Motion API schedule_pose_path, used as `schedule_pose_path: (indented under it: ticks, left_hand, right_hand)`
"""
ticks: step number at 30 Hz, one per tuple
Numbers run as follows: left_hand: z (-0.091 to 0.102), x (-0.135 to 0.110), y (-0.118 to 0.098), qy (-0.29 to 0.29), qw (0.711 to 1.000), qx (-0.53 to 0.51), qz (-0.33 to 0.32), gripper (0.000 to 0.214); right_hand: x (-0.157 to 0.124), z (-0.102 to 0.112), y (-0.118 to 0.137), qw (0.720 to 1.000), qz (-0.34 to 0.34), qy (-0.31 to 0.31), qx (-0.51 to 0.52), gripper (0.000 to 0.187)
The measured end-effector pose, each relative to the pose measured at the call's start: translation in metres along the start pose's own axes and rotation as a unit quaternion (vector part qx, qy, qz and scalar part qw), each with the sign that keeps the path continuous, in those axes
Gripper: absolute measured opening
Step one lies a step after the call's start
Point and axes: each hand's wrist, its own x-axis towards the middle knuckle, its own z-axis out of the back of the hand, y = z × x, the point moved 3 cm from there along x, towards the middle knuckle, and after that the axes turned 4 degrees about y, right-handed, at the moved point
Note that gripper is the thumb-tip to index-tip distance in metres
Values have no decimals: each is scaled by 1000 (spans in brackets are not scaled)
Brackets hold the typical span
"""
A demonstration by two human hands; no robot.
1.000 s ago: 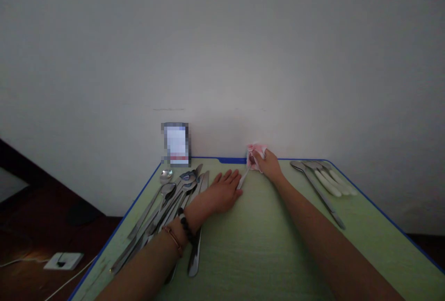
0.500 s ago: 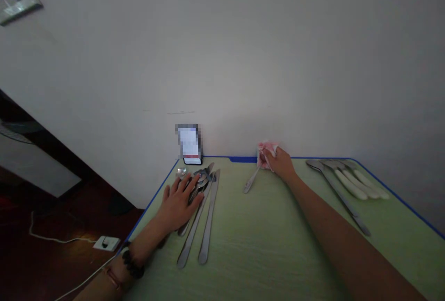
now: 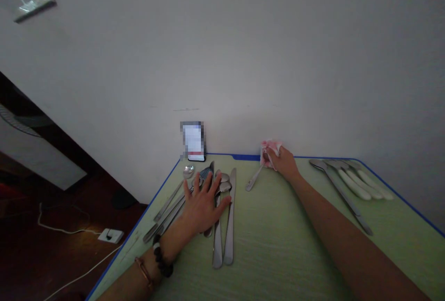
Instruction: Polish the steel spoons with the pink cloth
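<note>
My left hand (image 3: 201, 208) lies with fingers spread over a loose pile of metal cutlery. Around it show a spoon (image 3: 188, 172) to the left, two table knives (image 3: 229, 227) to the right, and more spoons (image 3: 225, 185) partly under the fingers. At the table's back edge, my right hand (image 3: 285, 164) is closed on a pink-and-white cloth (image 3: 269, 145). From under the cloth sticks out the handle of a metal utensil (image 3: 253, 181); its other end is hidden in the cloth.
On the right lie a long metal spoon (image 3: 342, 199) and several white-handled pieces of cutlery (image 3: 361, 185). A lit phone (image 3: 194, 141) leans on the wall at the back left. The green table (image 3: 278, 254) has a blue rim; a power strip (image 3: 110, 235) with cables is on the floor.
My left hand has moved right across the pile, pushing the knives and spoons rightward and spreading them apart. My right hand keeps its hold on the cloth. The view has shifted slightly.
</note>
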Motion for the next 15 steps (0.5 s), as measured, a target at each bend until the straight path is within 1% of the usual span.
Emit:
schedule_pose_path:
  ticks: [2, 3, 5, 7, 9, 11, 15]
  left_hand:
    - [1, 2, 13, -5, 1000, 19, 12, 70]
    - [1, 3, 22, -4, 999, 26, 33, 68]
    - [1, 5, 39, 19, 997, 20, 66, 65]
    - [1, 5, 47, 38, 997, 14, 66, 61]
    - [1, 5, 48, 52, 997, 1, 61, 59]
    - [0, 4, 43, 62, 996, -11, 56, 58]
    - [-1, 4, 37, 66, 996, -28, 58, 59]
  right_hand:
    - [0, 0, 1, 1000, -1, 3, 3, 36]
    - [0, 0, 1, 1000, -2, 5, 5, 36]
    - [1, -1, 1, 1000, -6, 11, 6, 37]
    - [2, -1, 0, 1000, -9, 13, 2, 37]
    - [3, -2, -2, 1000, -12, 12, -4, 37]
    - [4, -3, -2, 1000, -10, 15, -1, 37]
    - [2, -2, -2, 999, 8, 29, 21, 37]
